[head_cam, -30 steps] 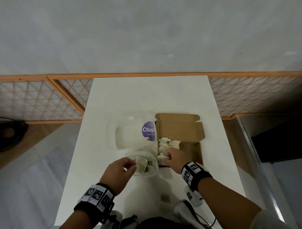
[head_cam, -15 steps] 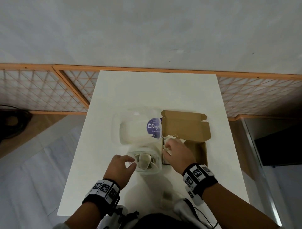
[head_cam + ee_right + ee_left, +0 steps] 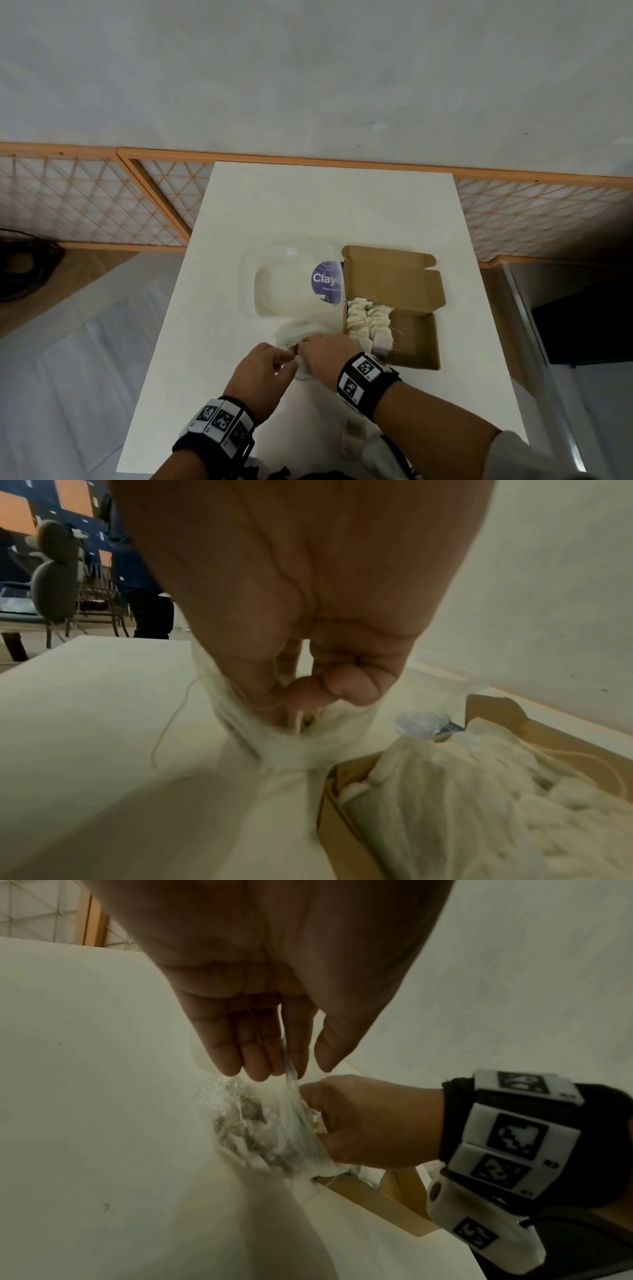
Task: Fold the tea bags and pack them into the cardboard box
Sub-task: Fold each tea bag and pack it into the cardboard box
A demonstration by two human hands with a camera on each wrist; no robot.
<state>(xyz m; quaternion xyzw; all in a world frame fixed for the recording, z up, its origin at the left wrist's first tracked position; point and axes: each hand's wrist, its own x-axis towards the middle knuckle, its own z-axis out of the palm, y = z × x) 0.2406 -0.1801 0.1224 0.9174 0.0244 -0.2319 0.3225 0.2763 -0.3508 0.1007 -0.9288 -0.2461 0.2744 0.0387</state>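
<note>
Reaching into the clear bag (image 3: pixel 301 334) at lower centre of the head view, the right hand (image 3: pixel 327 356) had its fingers curled inside the mouth of the bag; the right wrist view showed thumb and fingers closed on the film and a thread, but whether a tea bag lay between them could not be told. The left hand (image 3: pixel 262 375) held the bag's rim, its fingers (image 3: pixel 253 1058) straight and pressed together with the film pinched against the thumb. Loose tea bags (image 3: pixel 246 1123) lay bunched inside the bag.

The box (image 3: pixel 416 339) stood open just right of the hands, its lid folded back toward the top of the frame. Folded tea bags (image 3: pixel 368 320) were packed in a row against its left wall; the right half of the box floor showed bare cardboard. The box's left wall touched the bag. A clear tub (image 3: pixel 291 284) with a purple label stood just above the bag, against the lid's left edge.

The table (image 3: pixel 329 205) was white, with open surface across its upper half and along its left side. The box sat near the table's right edge. An orange lattice fence (image 3: pixel 85 205) ran behind the table at mid frame, with a grey wall above it and pale floor at lower left.
</note>
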